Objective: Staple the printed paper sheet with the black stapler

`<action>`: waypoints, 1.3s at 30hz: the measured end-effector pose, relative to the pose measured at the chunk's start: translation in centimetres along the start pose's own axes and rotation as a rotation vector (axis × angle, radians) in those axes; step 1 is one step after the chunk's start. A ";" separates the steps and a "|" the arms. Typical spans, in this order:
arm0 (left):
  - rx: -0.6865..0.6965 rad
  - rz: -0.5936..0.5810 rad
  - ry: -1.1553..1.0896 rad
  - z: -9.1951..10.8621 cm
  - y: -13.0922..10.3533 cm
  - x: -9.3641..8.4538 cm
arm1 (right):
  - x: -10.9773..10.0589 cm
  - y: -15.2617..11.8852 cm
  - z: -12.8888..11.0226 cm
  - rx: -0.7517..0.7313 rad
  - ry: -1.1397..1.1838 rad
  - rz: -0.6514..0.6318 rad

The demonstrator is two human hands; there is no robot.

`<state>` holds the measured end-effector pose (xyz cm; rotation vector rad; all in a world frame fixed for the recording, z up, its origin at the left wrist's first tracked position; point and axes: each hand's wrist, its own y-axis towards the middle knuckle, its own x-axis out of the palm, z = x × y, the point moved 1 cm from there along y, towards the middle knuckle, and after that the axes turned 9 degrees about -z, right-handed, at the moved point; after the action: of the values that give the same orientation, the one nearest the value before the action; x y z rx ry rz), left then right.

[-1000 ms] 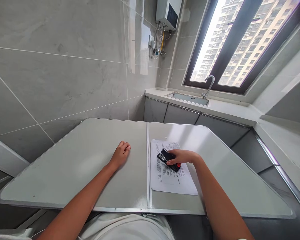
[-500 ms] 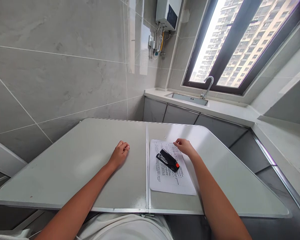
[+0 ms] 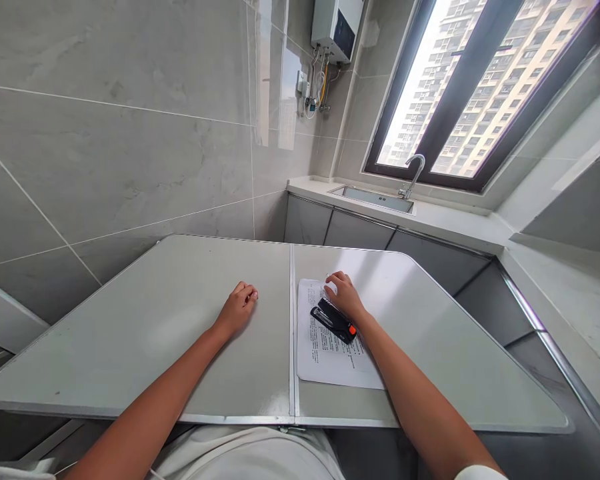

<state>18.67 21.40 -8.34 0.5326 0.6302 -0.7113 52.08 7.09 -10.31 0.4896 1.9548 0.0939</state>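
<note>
Black and red, one stapler lies on the white paper, on the right half of my table. Neither hand holds it: it is already down. I see no staple in the paper, so I can't tell what is left. My right hand, fingers loosely apart, is just beside it. My left hand is curled up. Two hands, one stapler, but I can't count the sheets.

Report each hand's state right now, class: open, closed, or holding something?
Left hand: loosely closed on the table, nothing visible in it.
Right hand: partly open beside the stapler, not holding it.
</note>
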 end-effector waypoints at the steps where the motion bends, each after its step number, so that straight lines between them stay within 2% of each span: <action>1: -0.001 -0.001 0.000 0.0 0.0 0.0 | 0.3 0.1 -0.1 -0.015 -0.007 -0.006; 6: -0.004 -0.005 -0.013 -0.1 0.0 0.0 | 1.0 0.4 -0.5 -0.042 -0.047 -0.032; 12: -0.002 -0.010 -0.012 -0.1 0.0 0.0 | 1.3 0.4 0.0 0.008 -0.113 -0.055; 20: -0.020 -0.022 -0.013 0.0 -0.1 0.1 | 3.6 1.1 0.8 0.116 -0.280 -0.237; 25: -0.015 -0.022 -0.017 0.2 -0.2 0.0 | 4.5 1.2 -1.1 0.070 -0.291 -0.270; 30: 0.002 -0.018 -0.019 -0.1 -0.2 0.1 | 5.2 1.3 -3.7 0.013 -0.264 -0.248; 39: 0.015 -0.025 -0.012 -0.1 -0.1 0.1 | 4.7 1.9 -4.5 -0.015 -0.188 -0.220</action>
<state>18.62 21.36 -8.56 0.5349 0.6213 -0.7432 46.98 11.29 -11.90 0.2612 1.8089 -0.0749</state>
